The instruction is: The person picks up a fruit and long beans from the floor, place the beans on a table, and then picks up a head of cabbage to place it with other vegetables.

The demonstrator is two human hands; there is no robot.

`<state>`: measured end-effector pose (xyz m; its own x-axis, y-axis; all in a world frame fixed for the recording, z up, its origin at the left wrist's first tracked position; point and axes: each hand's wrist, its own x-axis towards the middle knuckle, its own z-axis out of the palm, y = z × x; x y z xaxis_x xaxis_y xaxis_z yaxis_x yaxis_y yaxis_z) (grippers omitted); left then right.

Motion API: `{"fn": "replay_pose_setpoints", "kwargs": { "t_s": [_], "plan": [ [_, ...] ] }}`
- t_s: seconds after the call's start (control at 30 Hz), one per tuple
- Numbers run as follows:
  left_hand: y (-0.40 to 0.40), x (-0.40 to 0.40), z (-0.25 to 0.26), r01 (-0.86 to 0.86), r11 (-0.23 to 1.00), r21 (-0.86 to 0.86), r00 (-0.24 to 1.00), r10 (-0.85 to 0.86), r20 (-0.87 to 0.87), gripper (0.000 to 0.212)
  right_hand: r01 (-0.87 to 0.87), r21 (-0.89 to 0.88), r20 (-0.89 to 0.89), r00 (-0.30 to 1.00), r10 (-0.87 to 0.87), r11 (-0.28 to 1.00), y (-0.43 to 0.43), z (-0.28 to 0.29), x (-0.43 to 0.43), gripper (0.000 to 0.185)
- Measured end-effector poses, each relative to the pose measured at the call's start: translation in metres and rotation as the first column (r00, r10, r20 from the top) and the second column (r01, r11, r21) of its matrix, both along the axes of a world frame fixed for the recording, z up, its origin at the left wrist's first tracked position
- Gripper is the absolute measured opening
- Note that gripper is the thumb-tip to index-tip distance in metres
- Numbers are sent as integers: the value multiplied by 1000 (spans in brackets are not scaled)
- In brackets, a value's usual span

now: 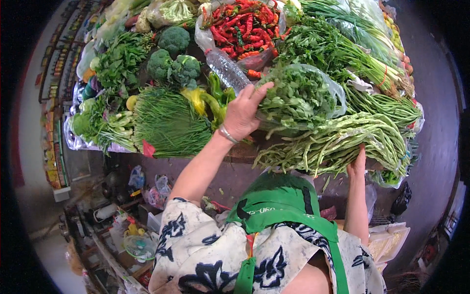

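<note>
My left hand (241, 114), with a bracelet at the wrist, is against the left edge of a clear plastic bag of leafy green herbs (299, 97). Its back faces up and two fingers reach along the bag; the thumb is hidden, so its grip is unclear. Farther right, my right hand (357, 163) is shut on a bunch of pale green long beans (330, 143) at the front edge of the stall. The thumb shows against the beans, and the other fingers are hidden. A clear plastic bottle (227, 70) lies just beyond my left hand.
Red chili peppers (246, 27), broccoli (174, 40), garlic chives (172, 123), green peppers (216, 90) and celery-like stalks (371, 64) crowd the stall. Darker long beans (385, 106) lie at right. Below left stand a fan (139, 247) and clutter; shelves of packaged goods (55, 110) line the left.
</note>
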<state>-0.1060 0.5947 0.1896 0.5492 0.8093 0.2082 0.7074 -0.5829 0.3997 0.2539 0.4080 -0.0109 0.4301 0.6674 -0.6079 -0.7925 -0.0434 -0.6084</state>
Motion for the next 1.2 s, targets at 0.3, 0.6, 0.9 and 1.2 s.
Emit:
{"fn": "replay_pose_setpoints", "kwargs": {
  "t_s": [0.3, 0.6, 0.9, 1.2],
  "plan": [
    [36, -19, 86, 114, 965, 236, 969, -160, 187, 71, 13, -85, 37, 999, -10, 996, -3, -16, 13, 45],
    [59, -127, 72, -145, 924, -352, 926, 252, 280, 76, 49, -82, 116, 993, -39, 995, -6, -27, 12, 43],
    [46, -192, -61, -366, 928, -66, 695, 226, -682, 71, 55, -44, 52, 997, -52, 998, -6, -28, 13, 41],
    [-71, -51, 10, -242, 885, 398, 961, 276, -27, 70, 120, -156, 211, 974, -86, 980, -5, -20, 8, 57]
  ]
}}
